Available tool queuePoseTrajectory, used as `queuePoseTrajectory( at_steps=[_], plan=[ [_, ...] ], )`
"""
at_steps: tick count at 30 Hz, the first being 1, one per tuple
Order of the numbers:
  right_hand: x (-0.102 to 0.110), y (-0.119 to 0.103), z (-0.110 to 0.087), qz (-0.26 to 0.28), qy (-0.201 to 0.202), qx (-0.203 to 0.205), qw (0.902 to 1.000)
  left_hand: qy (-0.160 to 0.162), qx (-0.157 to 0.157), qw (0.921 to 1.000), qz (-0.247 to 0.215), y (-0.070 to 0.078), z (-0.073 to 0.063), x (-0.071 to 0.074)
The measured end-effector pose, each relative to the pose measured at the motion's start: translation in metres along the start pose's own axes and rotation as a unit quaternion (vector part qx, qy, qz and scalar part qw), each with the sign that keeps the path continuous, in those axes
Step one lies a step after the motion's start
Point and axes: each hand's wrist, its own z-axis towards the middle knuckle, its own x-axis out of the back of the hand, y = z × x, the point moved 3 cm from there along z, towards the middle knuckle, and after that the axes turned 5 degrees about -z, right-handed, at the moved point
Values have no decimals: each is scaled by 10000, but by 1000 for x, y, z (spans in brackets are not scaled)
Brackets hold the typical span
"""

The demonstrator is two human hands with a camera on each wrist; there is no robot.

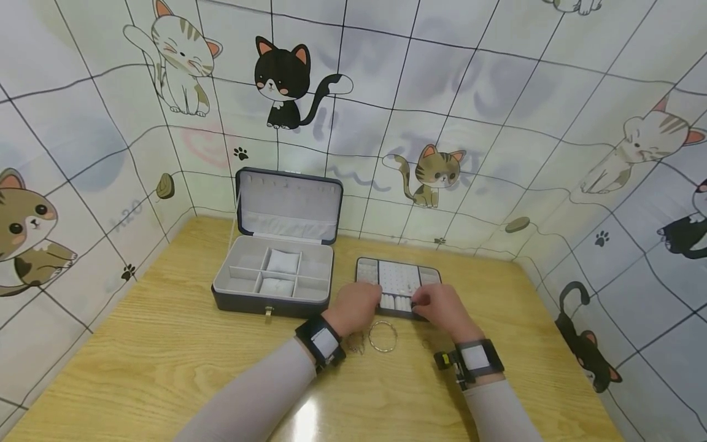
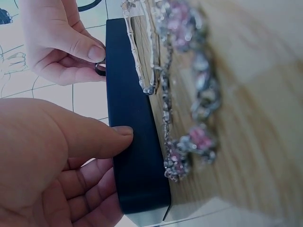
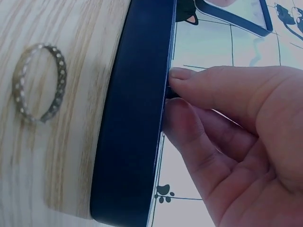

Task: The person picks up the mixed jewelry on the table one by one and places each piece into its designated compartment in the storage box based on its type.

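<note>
The right hand (image 1: 444,312) has its thumb and forefinger closed in a pinch on a small black ring (image 3: 171,92), which sits right at the fingertips, at about ten o'clock from the middle of the hand. The pinch is at the front edge of a dark tray (image 3: 130,118), just by its row of white ring rolls (image 1: 395,303); the tray spreads from nine to eleven o'clock of this hand.

The left hand (image 1: 356,307) grips the tray's near left corner — thumb flat on the outer wall, the other fingers curled beyond it.

On the wooden table (image 1: 138,344), a thin bangle (image 1: 383,351) lies at eight o'clock from the right hand, and a patterned ring (image 3: 61,80) near seven. A bracelet with pink stones (image 2: 201,137) lies at six o'clock from the left hand, close to the bangle.

At ten o'clock from the left hand stands a jewelry box (image 1: 243,303), its lid (image 1: 289,205) raised — two pale cushions (image 1: 283,262) fill the middle compartments. Cat-printed cloth (image 1: 364,80) hangs behind at twelve.
</note>
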Motion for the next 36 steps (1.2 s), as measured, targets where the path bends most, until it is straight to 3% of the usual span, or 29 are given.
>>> queuePoseTrajectory(
  at_steps=[20,36],
  plan=[
    [4,-3,-1,-237,53,105,9997,7,20,10000,13,-3,3,-5],
    [0,-1,1,-187,94,-183,9996,219,-200,9993,207,-3,1,-1]
  ],
)
